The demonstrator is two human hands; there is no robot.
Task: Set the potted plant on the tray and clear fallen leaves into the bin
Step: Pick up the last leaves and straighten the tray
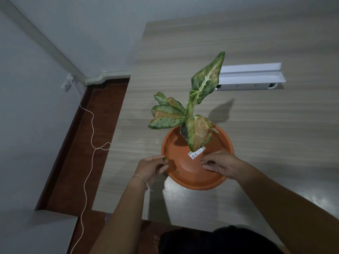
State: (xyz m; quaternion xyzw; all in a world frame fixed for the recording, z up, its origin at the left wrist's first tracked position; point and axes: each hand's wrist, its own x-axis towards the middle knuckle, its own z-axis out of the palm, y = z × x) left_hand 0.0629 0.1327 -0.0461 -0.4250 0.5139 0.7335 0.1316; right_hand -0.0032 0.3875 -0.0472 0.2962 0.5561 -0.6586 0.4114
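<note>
The potted plant (200, 83) has mottled green leaves with brown patches. It stands at the back of a round orange tray (198, 184) on the wooden table (256, 134). Leaves hide most of the pot, and a white label (196, 154) shows at its front. My left hand (152, 167) is at the tray's left rim with thumb and fingers closed on the edge. My right hand (220, 165) reaches over the near right rim, its fingertips pinched together on the tray floor; what they hold is hidden. A small green leaf bit (177, 172) lies in the tray near the left rim. No bin is in view.
A white bracket-like strip (249, 77) lies on the table behind the plant. A white cord (88, 143) trails from a wall socket (66, 85) over the brown floor on the left. A grey box corner (36, 233) sits at the bottom left.
</note>
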